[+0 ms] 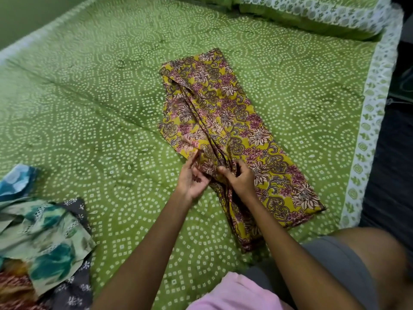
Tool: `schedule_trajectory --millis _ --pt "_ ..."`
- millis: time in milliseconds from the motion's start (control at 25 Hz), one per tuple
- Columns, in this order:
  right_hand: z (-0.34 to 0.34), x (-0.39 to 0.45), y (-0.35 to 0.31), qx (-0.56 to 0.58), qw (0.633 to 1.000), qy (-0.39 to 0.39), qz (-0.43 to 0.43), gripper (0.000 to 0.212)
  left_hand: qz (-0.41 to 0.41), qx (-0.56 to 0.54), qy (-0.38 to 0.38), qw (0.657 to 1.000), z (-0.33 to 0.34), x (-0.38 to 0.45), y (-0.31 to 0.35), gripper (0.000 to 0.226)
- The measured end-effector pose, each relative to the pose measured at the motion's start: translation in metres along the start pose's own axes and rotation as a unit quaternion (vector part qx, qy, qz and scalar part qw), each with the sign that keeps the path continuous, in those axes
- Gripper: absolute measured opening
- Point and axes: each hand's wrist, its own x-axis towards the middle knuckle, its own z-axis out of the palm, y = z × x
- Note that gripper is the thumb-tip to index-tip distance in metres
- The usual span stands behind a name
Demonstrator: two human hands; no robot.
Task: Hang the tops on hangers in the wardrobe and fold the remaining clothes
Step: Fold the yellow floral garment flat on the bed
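**Fold at risk of slipping**

A pile of unfolded clothes [42,231] is seen at the bed's [100,108] left edge. The floral garment [228,121] is laid mid-bed, long axis running far-left to near-right. Its bunched middle is touched by the open left hand [193,177] and pinched by the right hand [240,179]; layers could be dragged askew.
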Motion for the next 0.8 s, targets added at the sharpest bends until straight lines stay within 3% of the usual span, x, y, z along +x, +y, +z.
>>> schedule_trajectory --millis 120,240,400,520,680,760,800 --pt "0.001 -0.004 0.004 -0.108 0.992 -0.042 -0.046 0.083 0.071 -0.018 0.021 0.997 0.009 -0.002 0.024 0.030" --pt "0.001 -0.006 0.004 -0.121 0.991 -0.055 -0.027 0.076 0.150 -0.010 0.054 0.987 -0.012 -0.006 0.059 0.033" --pt "0.002 -0.008 0.001 -0.114 0.992 -0.042 -0.036 0.068 0.230 -0.055 0.103 0.966 -0.073 -0.011 0.096 0.018" --pt "0.003 -0.007 0.003 -0.112 0.993 -0.037 -0.025 0.067 0.250 -0.081 0.123 0.957 -0.106 -0.029 0.107 0.035" --pt "0.004 -0.009 0.001 -0.117 0.992 -0.029 -0.029 0.066 0.241 0.035 0.162 0.956 -0.125 -0.046 0.128 0.011" --pt "0.005 -0.009 0.001 -0.113 0.993 -0.026 -0.030 0.068 0.247 0.141 0.161 0.945 -0.127 -0.047 0.142 0.023" --pt "0.004 -0.009 0.001 -0.109 0.993 -0.027 -0.028 0.069 0.264 0.217 0.181 0.922 -0.128 -0.048 0.147 0.030"
